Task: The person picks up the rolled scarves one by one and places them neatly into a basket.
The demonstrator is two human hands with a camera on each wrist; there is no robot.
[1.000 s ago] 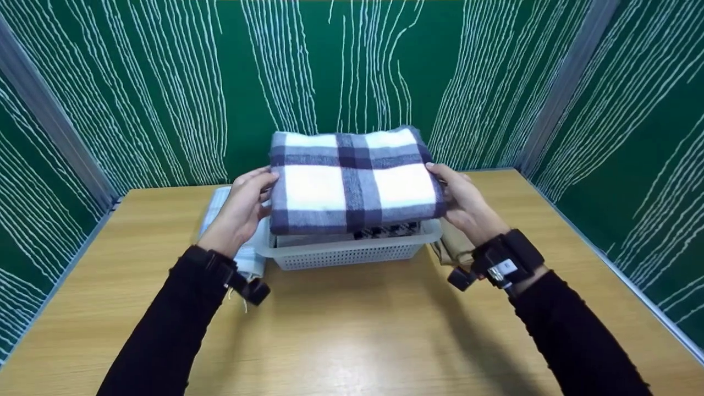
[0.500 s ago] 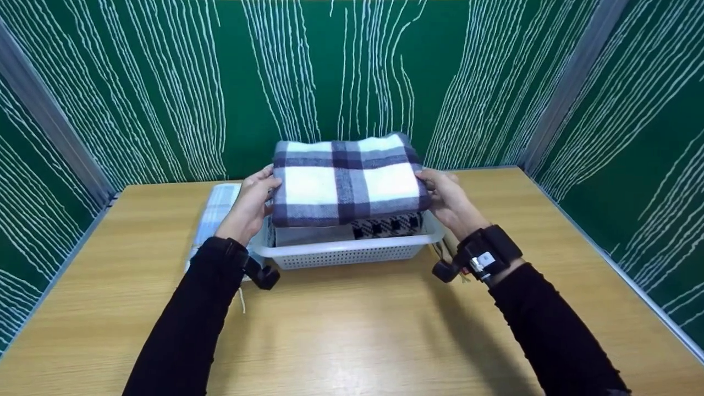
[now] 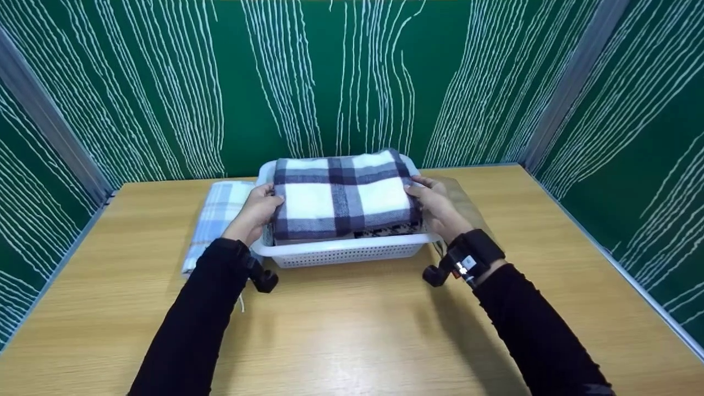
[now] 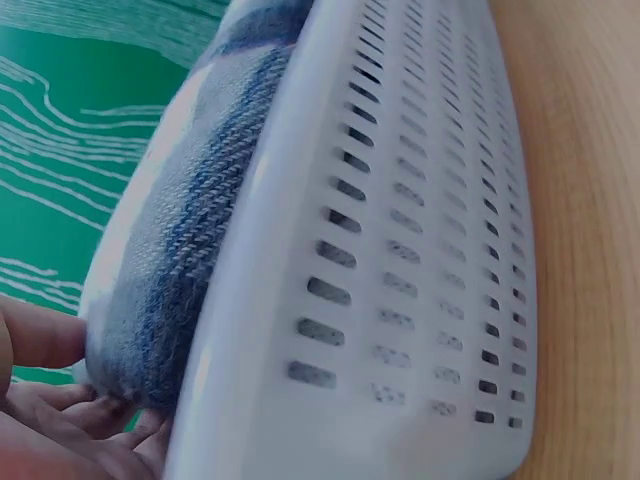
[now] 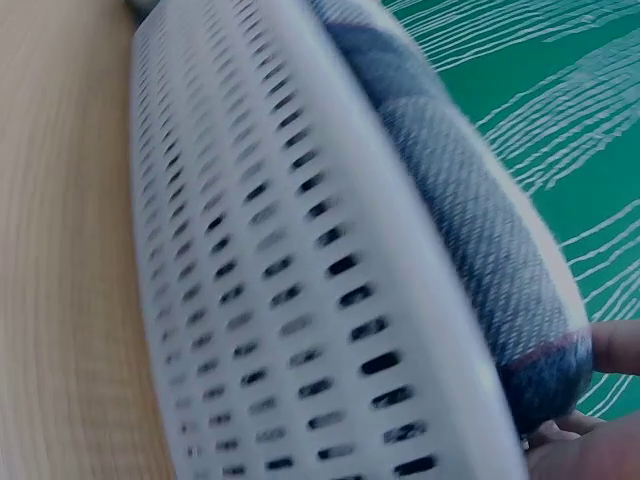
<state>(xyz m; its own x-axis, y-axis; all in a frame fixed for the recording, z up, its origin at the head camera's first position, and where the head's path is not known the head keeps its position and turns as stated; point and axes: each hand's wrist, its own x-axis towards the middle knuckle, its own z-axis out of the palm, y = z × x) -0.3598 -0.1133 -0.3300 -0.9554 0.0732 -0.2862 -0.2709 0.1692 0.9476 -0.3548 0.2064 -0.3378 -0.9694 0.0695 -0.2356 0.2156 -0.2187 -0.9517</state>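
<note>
A pale checked cloth lies flat on the counter, just left of the white perforated basket. The left hand grips the folded plaid blanket's left edge, fingers curled beneath. The blanket rests atop the basket's contents; it looks soft, thick and light, best held at both ends. The right hand grips the opposite edge, forearms converging, wrists low.

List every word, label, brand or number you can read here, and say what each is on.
No readable text in any view.
Right wristband: a small white patch, too small and blurred to read.
Plaid blanket, white basket, folded cloth and green wall: only patterns, no lettering.
</note>
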